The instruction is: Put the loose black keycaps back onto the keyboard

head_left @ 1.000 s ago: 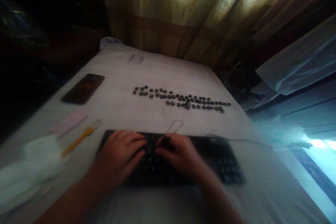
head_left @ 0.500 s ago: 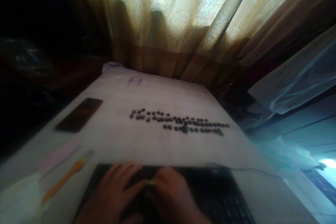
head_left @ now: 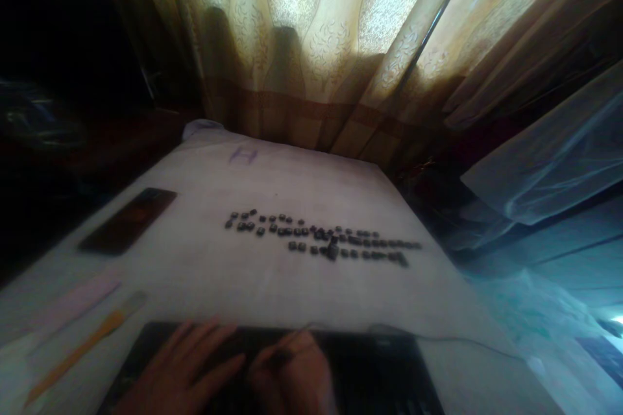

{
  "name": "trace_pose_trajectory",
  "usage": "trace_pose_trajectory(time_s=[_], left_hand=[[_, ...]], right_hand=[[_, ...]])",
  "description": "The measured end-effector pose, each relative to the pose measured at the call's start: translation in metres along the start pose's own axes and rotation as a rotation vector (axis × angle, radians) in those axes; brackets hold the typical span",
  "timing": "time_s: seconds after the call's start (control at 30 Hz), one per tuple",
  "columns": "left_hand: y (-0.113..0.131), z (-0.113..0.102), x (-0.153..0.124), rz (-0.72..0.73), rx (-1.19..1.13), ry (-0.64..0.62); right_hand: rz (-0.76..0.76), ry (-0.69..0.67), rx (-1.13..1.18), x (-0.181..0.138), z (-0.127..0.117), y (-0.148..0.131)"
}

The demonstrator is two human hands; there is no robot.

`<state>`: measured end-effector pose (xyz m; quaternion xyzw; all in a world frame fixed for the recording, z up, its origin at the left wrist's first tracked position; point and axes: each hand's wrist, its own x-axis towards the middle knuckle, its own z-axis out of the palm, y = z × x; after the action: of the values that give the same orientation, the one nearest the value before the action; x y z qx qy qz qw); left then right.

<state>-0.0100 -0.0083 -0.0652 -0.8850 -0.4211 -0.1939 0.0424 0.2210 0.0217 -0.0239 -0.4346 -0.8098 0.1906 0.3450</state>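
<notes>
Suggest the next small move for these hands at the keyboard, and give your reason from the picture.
Perhaps press the left hand down lightly to steady the keyboard. That hand lies spread over the keyboard's left part, while the right hand, close beside it, seems to pinch a small dark thing too blurred to identify.

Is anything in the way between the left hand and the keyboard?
Nothing visible: the left hand is right over the keyboard. The orange-handled tool lies off to the left, out of the way.
</notes>
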Motion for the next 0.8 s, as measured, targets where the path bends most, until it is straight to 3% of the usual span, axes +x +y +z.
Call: trace_pose_trajectory(time_s=[0.07, 0.2, 0.33, 0.47, 0.6, 0.7, 0.8], left_hand=[[0.009, -0.015, 0.003, -0.065, -0.085, -0.043], [0.024, -0.045, 0.019, -0.21, -0.165, -0.236], [0.032, -0.053, 0.032, -0.263, -0.133, -0.23], [0.055, -0.055, 0.052, -0.344, -0.143, -0.121], [0.097, -0.059, 0.076, -0.448, -0.39, 0.015], [0.123, -0.059, 0.08, -0.562, -0.627, -0.025], [0.134, -0.059, 0.068, -0.652, -0.802, -0.115]], right_hand=[[0.15, 0.101, 0.169, 0.004, -0.02, -0.003], [0.478, 0.119, 0.555, 0.016, -0.046, 0.0], [0.612, 0.124, 0.68, 0.017, -0.051, 0.007], [0.572, 0.089, 0.696, 0.005, -0.052, 0.004], [0.438, 0.088, 0.636, -0.017, -0.056, -0.006], [0.353, 0.105, 0.566, -0.041, -0.058, -0.015], [0.3, 0.117, 0.562, -0.065, -0.056, -0.025]])
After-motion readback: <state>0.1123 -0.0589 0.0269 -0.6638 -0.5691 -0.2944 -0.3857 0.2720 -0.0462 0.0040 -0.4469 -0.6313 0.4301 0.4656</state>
